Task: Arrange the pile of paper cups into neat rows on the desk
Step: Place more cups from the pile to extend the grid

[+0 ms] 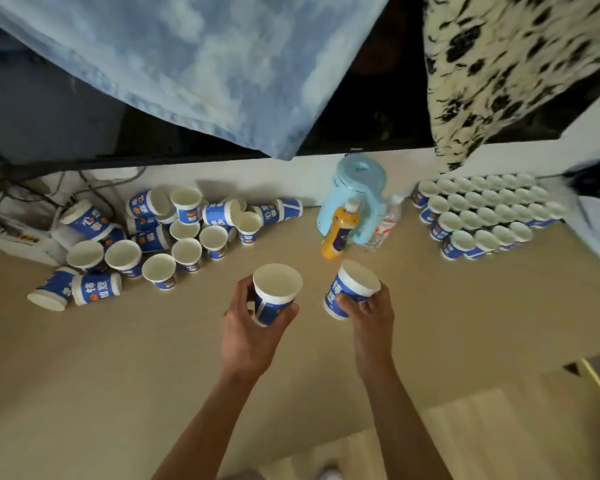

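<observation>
Mid-carry above the bench, fingers curled round a paper cup in my left hand and a second cup in my right hand, I'd next set both upright beside the far-right rows.

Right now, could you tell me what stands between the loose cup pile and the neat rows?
Head view: a pale blue jug, an orange bottle and a clear bottle stand there.
</observation>
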Motion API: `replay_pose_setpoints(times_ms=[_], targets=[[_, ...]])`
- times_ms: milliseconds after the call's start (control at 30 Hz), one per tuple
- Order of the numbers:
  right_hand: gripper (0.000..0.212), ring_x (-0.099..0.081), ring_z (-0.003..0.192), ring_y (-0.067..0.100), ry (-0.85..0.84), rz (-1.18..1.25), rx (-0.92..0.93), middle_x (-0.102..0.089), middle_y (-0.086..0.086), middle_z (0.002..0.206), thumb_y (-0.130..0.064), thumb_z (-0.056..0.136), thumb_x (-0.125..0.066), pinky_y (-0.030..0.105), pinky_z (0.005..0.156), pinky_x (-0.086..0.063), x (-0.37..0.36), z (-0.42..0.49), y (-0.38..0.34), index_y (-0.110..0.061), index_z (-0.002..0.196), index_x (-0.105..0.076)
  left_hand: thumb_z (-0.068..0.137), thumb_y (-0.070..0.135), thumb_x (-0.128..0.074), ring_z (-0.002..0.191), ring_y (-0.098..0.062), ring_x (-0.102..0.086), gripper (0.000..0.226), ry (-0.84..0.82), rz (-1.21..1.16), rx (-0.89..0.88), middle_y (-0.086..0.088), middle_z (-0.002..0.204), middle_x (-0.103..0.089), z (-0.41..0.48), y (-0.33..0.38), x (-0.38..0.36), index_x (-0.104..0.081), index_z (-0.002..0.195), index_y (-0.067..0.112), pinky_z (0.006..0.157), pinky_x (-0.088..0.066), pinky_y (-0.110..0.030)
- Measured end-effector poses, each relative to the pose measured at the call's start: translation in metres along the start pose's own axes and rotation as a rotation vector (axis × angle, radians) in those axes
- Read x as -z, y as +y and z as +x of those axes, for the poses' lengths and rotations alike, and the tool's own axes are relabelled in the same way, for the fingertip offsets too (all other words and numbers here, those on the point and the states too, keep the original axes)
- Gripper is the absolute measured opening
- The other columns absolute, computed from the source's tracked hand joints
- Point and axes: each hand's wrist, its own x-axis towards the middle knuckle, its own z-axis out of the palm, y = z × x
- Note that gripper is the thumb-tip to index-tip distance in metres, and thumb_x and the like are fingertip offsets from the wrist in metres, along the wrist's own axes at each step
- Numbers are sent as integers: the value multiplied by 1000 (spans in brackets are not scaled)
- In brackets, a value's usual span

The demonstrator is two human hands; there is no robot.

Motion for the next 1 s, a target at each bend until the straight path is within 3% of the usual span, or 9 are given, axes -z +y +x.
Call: replay_pose_setpoints(times_ms=[133, 200, 300, 433, 600, 767, 900, 1000], targets=[[61, -68, 94, 9, 41, -20, 46, -72, -1, 107, -16, 59, -86, 21, 77, -54, 65, -1, -15, -17, 115, -63, 71, 24, -90, 95, 13, -55, 58, -36, -1, -61, 21, 106, -63, -34, 21, -56, -57, 118, 29, 73, -41, -5], [58, -68, 96, 9, 47, -1, 36, -72, 0, 109, -8, 64, -86, 23, 79, -54, 97, 1, -23, -14, 118, -63, 71, 25, -90, 100, 8, -58, 59, -71, -6, -84, 16, 110, -66, -50, 30, -85, -59, 122, 25, 78, -43, -5], [62, -69, 96, 10, 76, 33, 53, -71, 2, 110, -8, 62, -86, 24, 78, -56, 146, 6, -36, -10, 119, -62, 71, 31, -89, 103, -3, -63, 60, -116, -25, -119, 11, 112, -69, -73, 42, -129, -61, 123, 24, 85, -50, -17], [57, -70, 95, 7, 105, 42, 47, -69, 4, 113, 10, 69, -83, 22, 76, -56, 205, 10, -50, -12, 117, -60, 72, 22, -90, 100, -4, -65, 57, -161, -45, -171, 8, 110, -70, -98, 58, -185, -62, 123, 20, 80, -49, -10], [65, -70, 100, 15, 198, 59, 37, -71, -1, 110, -16, 53, -88, 28, 79, -57, 276, 8, -61, -17, 112, -62, 74, 18, -89, 100, 1, -64, 58, -254, -84, -213, 15, 112, -69, -127, 83, -246, -60, 125, 24, 79, -49, -9], [54, -70, 103, 16, 287, 32, 43, -72, -1, 112, 6, 71, -85, 30, 82, -58, 334, 13, -67, -19, 114, -64, 74, 18, -88, 99, 5, -63, 62, -327, -86, -245, 23, 112, -67, -146, 100, -296, -56, 124, 34, 81, -47, -11], [53, -69, 103, 14, 327, 61, 42, -71, 0, 114, 6, 73, -83, 24, 78, -56, 366, 28, -73, -17, 116, -62, 74, 19, -88, 100, -4, -66, 60, -375, -86, -239, 18, 112, -69, -146, 103, -337, -58, 125, 31, 84, -52, -22], [53, -69, 103, 14, 338, 52, 42, -71, -1, 114, 4, 74, -84, 23, 77, -56, 385, 48, -78, -17, 117, -61, 74, 18, -88, 100, -4, -65, 60, -390, -87, -247, 19, 112, -69, -141, 107, -370, -58, 124, 31, 84, -51, -21]])
